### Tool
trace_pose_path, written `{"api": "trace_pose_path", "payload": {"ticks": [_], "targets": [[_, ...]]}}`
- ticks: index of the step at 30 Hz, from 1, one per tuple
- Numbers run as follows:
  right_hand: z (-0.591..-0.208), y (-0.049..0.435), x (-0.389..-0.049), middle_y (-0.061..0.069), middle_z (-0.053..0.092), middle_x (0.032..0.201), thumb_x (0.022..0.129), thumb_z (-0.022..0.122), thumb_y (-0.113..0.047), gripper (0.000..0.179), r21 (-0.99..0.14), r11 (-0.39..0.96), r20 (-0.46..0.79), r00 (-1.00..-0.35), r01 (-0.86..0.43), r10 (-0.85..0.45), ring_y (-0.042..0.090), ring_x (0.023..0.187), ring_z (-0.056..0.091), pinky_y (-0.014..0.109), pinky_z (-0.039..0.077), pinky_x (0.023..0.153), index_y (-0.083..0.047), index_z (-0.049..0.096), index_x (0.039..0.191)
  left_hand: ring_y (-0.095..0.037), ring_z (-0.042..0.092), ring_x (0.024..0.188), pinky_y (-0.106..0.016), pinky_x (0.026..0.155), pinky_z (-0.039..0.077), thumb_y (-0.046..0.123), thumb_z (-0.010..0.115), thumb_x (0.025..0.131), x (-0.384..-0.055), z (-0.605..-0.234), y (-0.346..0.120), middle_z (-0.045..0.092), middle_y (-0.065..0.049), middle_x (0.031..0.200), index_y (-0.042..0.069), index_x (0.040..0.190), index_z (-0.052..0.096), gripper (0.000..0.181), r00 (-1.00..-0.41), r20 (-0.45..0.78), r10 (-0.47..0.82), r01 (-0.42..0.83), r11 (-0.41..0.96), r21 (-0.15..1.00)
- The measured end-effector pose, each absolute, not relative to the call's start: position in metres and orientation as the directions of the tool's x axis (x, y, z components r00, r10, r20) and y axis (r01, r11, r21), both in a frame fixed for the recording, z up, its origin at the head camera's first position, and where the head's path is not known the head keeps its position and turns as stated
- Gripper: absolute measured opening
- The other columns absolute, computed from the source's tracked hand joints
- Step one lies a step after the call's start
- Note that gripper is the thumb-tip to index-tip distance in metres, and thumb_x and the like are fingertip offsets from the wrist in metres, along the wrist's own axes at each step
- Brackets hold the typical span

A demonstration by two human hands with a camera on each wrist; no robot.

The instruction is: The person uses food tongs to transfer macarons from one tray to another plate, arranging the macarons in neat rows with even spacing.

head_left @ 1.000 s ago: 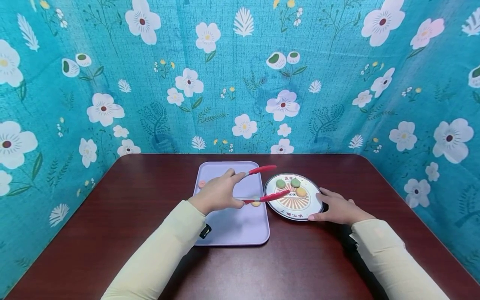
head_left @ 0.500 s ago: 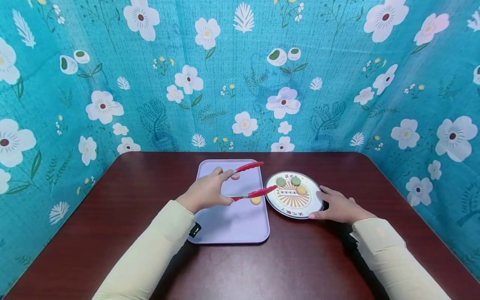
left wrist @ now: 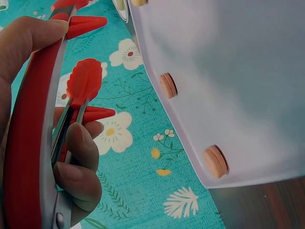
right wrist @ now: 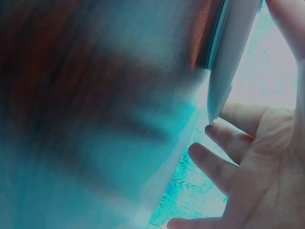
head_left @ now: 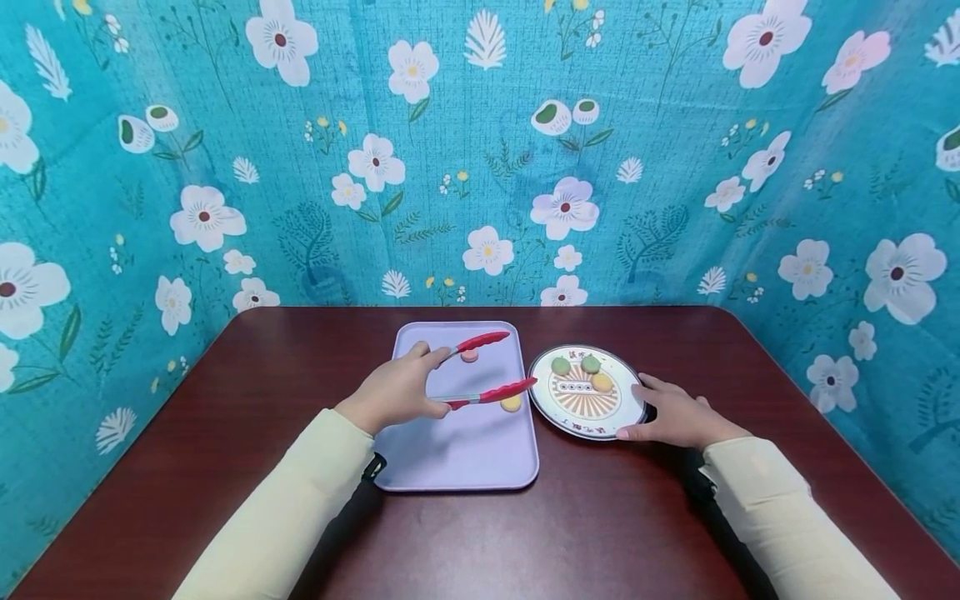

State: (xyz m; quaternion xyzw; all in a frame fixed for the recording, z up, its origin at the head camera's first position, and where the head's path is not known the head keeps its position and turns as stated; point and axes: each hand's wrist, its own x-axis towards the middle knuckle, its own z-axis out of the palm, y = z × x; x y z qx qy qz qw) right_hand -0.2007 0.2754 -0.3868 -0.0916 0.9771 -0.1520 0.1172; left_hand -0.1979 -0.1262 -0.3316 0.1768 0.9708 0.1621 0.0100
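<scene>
My left hand (head_left: 395, 389) grips a pair of red-tipped tongs (head_left: 504, 390) above the lilac tray (head_left: 465, 467); their arms stand apart with nothing between the tips. In the left wrist view, fingers wrap around the red handle (left wrist: 28, 138). On the tray lie a pink macaron (head_left: 469, 356), a yellow macaron (head_left: 511, 403) and another pink macaron (left wrist: 216, 162), which the left hand hides in the head view. My right hand (head_left: 678, 414) touches the rim of a patterned white plate (head_left: 551, 408), fingers spread. The plate bears two green macarons (head_left: 591, 364) and an orange-yellow macaron (head_left: 602, 382).
Tray and plate stand side by side on a dark red-brown table (head_left: 600, 517). Behind and beside the table hangs a teal floral cloth (head_left: 450, 167). The right wrist view is partly blurred.
My left hand has drawn the tongs leftward, from the plate's left side back over the tray. The pink macaron at the back has come into sight. My right hand stays at the plate's rim.
</scene>
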Motion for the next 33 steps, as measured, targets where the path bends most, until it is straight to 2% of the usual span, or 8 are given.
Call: {"api": "trace_pose_path", "payload": {"ticks": [11,24,30,33], "targets": [[-0.39,0.278,-0.202,0.031,0.026,0.15,0.067,0.071,-0.069,0.112,-0.312,0.938,-0.204,-0.954,-0.148,-0.218,0.052,0.132,0.025,0.082,0.015,0.093,0.006,0.037,0.144,-0.014,0.055,0.069,-0.03,0.061,0.054,0.036,0.087,0.065,-0.193,-0.336,-0.137,0.058,-0.009,0.11,0.013,0.139,0.052,0.086,-0.938,0.026,0.346,0.337,0.89,0.308],[-0.388,0.276,-0.203,0.032,0.025,0.15,0.067,0.071,-0.069,0.113,-0.31,0.94,-0.216,-0.952,-0.142,-0.215,0.052,0.132,0.025,0.081,0.015,0.094,0.005,0.036,0.145,-0.016,0.057,0.077,-0.033,0.065,0.056,0.036,0.085,0.066,-0.191,-0.339,-0.146,0.058,-0.012,0.115,0.014,0.139,0.052,0.084,-0.945,-0.006,0.328,0.31,0.898,0.314],[-0.389,0.277,-0.203,0.031,0.025,0.15,0.067,0.07,-0.07,0.113,-0.31,0.94,-0.214,-0.954,-0.139,-0.212,0.052,0.133,0.025,0.081,0.014,0.094,0.005,0.036,0.145,-0.022,0.06,0.093,-0.039,0.071,0.058,0.033,0.087,0.064,-0.188,-0.341,-0.149,0.056,-0.012,0.123,0.016,0.139,0.053,0.084,-0.953,-0.03,0.301,0.274,0.902,0.334],[-0.389,0.277,-0.203,0.031,0.025,0.15,0.067,0.07,-0.07,0.113,-0.311,0.94,-0.209,-0.955,-0.141,-0.212,0.052,0.133,0.025,0.081,0.014,0.094,0.005,0.036,0.145,-0.022,0.06,0.096,-0.039,0.072,0.058,0.031,0.087,0.065,-0.187,-0.342,-0.149,0.056,-0.012,0.125,0.016,0.139,0.054,0.083,-0.952,-0.035,0.304,0.274,0.899,0.342]]}}
